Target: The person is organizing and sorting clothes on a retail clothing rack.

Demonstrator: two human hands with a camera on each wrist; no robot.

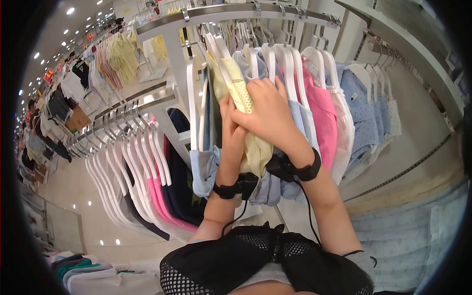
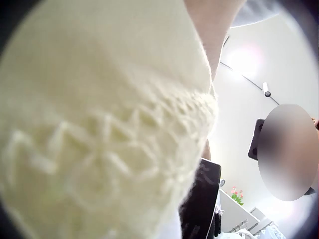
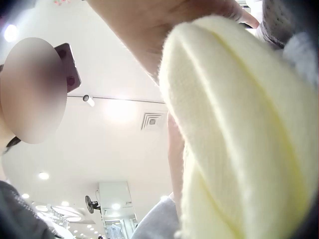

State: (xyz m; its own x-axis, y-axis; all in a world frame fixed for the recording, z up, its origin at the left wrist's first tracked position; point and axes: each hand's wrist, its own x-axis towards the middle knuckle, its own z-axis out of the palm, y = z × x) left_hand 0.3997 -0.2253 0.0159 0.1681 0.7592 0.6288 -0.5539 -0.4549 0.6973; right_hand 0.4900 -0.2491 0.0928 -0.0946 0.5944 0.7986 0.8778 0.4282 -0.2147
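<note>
A pale yellow knit garment point(image 1: 241, 91) hangs on a white hanger point(image 1: 215, 49) at the left part of the nearer rail. My right hand point(image 1: 268, 105) grips it from the right side, fingers over its upper part. From the left, my left hand point(image 1: 232, 120) holds the same garment, its thumb side close to the right hand. Below the hands, the cloth point(image 1: 259, 152) drops between the wrists. In the left wrist view the openwork zigzag knit point(image 2: 114, 144) fills much of the picture. Soft folds of the yellow cloth point(image 3: 239, 124) show in the right wrist view, hiding most fingers.
The metal rail point(image 1: 221, 14) carries more clothes on white hangers, among them a pink garment point(image 1: 317, 98) and blue dotted ones point(image 1: 358, 98) further right. Lower left, another rack point(image 1: 123, 105) holds several hangers. Folded clothes point(image 1: 83, 270) lie at the bottom left.
</note>
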